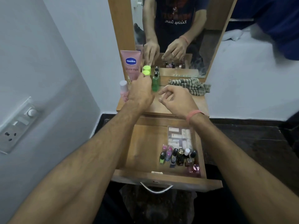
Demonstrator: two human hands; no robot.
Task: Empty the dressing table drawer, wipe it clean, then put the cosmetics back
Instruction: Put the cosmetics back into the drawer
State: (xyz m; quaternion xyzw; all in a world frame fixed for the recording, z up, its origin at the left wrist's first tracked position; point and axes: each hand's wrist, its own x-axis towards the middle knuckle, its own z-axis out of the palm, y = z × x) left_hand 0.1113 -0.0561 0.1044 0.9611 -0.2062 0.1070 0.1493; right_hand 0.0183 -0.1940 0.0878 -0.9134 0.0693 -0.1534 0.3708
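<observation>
Head view: left hand (140, 91) gripping lime-capped bottle (146, 72) at tabletop (163, 107) rear-left corner, freeing drawer (145, 143) for wiping; right hand (176, 99) loosely curled, empty.

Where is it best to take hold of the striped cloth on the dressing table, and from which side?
Probably from above, pinching a raised fold near the middle of the cloth. It lies crumpled in a loose heap on the table in front of the mirror, so its ridges stand up and offer an easy grip. The right hand is nearest and holds nothing.
</observation>
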